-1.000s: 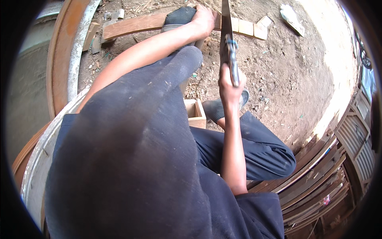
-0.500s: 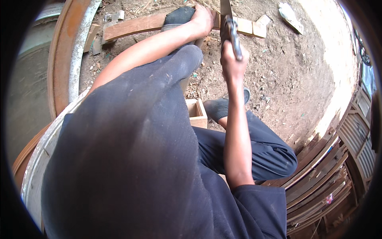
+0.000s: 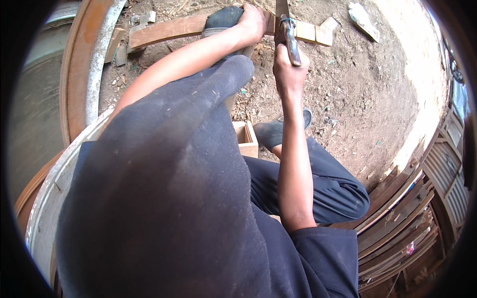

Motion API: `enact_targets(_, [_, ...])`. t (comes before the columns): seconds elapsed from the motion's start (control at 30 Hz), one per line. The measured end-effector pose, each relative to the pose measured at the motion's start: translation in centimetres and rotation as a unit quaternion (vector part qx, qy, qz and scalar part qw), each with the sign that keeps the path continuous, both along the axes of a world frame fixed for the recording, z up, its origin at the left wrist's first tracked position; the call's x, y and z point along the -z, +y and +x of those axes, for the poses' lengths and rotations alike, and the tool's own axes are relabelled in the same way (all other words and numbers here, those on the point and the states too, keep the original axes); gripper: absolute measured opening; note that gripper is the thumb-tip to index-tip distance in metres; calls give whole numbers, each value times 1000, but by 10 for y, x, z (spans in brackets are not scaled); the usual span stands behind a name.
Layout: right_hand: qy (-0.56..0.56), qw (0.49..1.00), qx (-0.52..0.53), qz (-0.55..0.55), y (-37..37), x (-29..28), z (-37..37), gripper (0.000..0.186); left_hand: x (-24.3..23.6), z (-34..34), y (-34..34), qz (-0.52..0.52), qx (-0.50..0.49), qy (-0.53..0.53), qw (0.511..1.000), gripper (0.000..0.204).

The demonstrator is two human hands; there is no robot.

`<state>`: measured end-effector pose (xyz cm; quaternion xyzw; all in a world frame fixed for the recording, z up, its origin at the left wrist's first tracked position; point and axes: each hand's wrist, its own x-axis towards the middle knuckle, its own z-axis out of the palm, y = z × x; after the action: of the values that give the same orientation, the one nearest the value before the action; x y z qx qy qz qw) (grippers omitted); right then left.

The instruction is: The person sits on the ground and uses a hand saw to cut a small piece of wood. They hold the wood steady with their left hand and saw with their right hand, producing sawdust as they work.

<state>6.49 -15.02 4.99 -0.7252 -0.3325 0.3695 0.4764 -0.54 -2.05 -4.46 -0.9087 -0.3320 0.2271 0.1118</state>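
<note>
My right hand (image 3: 291, 66) is closed on the handle of a saw (image 3: 282, 14), whose blade points away from me across a wooden board (image 3: 166, 35) at the top of the view. My left hand (image 3: 252, 24) is wrapped over that board, beside my dark-covered foot (image 3: 221, 19), which rests on it. The board lies crosswise, with short segments marked or split at its right end. Below, between my legs, stands a small open wooden box (image 3: 248, 141), partly hidden by my shirt.
Long boards and panels (image 3: 82, 69) stand along the left. A pile of wooden planks (image 3: 397, 228) lies at lower right, with corrugated panels (image 3: 444, 169) beyond. A pale scrap (image 3: 362, 22) and offcuts (image 3: 117, 44) lie on the dirt ground (image 3: 362, 99). My other foot (image 3: 268, 134) rests on it.
My right hand and the saw have moved forward, away from my body, with the forearm following. My left hand stays in place on the board.
</note>
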Motion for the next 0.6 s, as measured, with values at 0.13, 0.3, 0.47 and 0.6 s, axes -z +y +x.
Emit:
enact_targets(0.13, [37, 998, -1, -44, -77, -6, -10, 18, -3, -4, -2, -12, -16, -25, 999, 49])
enact_targets(0.3, [-4, 1000, -1, -24, -71, -11, -14, 22, -11, 0, -2, -54, -23, 0, 998, 49])
enact_targets(0.47, [24, 1000, 6, -2, -17, -5, -7, 21, -14, -3, -2, -3, -3, 24, 1000, 47])
enact_targets(0.6, [34, 998, 13, -45, -97, -8, -22, 18, -20, -10, -2, -52, -38, 9, 998, 45])
